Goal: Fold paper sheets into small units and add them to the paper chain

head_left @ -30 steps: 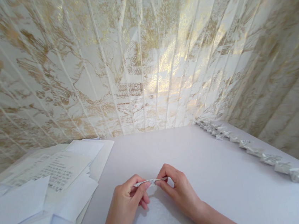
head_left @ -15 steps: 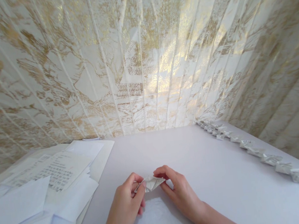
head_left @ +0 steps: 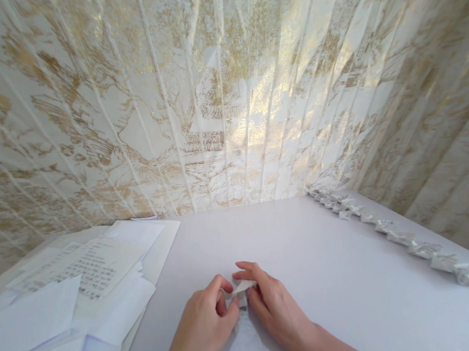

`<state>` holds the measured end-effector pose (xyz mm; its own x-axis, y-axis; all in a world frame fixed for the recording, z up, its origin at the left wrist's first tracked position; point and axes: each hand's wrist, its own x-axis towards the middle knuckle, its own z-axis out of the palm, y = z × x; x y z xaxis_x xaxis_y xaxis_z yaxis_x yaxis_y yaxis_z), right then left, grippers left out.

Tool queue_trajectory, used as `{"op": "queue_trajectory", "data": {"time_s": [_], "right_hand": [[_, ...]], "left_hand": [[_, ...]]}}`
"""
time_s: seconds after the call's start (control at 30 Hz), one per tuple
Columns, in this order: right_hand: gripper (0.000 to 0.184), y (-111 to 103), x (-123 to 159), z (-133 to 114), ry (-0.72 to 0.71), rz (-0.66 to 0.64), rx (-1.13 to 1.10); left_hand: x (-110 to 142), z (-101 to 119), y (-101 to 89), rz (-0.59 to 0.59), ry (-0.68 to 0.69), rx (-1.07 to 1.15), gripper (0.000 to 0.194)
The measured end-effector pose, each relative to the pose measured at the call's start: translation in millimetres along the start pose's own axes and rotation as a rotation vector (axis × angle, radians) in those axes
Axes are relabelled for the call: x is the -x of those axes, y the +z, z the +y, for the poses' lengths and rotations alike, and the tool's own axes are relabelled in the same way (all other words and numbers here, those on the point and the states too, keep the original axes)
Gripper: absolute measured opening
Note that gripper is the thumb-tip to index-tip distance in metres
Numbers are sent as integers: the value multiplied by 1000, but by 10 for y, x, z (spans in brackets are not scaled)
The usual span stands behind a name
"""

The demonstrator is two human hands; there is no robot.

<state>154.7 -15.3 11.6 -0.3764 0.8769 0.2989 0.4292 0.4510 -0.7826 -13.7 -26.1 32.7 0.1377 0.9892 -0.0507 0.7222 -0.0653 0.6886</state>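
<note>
My left hand (head_left: 204,326) and my right hand (head_left: 273,305) meet low in the middle of the white table (head_left: 291,236). Both pinch a small folded piece of printed paper (head_left: 242,289) between thumbs and fingertips. The paper rests down at the table surface, mostly hidden by my fingers. My fingers are curled closed around it.
A loose pile of white and printed paper sheets (head_left: 75,293) lies at the left. A row of several small folded paper pieces (head_left: 396,236) runs along the right edge of the table. A gold-patterned curtain (head_left: 217,88) hangs behind and to the right.
The folded paper was held up as a flat strip, then spread open, and now it is pressed down and folded smaller. Both hands have moved closer together and lower.
</note>
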Motion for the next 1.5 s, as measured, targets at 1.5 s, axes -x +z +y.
{"op": "queue_trajectory", "data": {"time_s": [1.5], "right_hand": [[20, -1072, 374, -86, -282, -31, 864]], "left_hand": [[147, 30, -24, -41, 81, -64, 35]]}}
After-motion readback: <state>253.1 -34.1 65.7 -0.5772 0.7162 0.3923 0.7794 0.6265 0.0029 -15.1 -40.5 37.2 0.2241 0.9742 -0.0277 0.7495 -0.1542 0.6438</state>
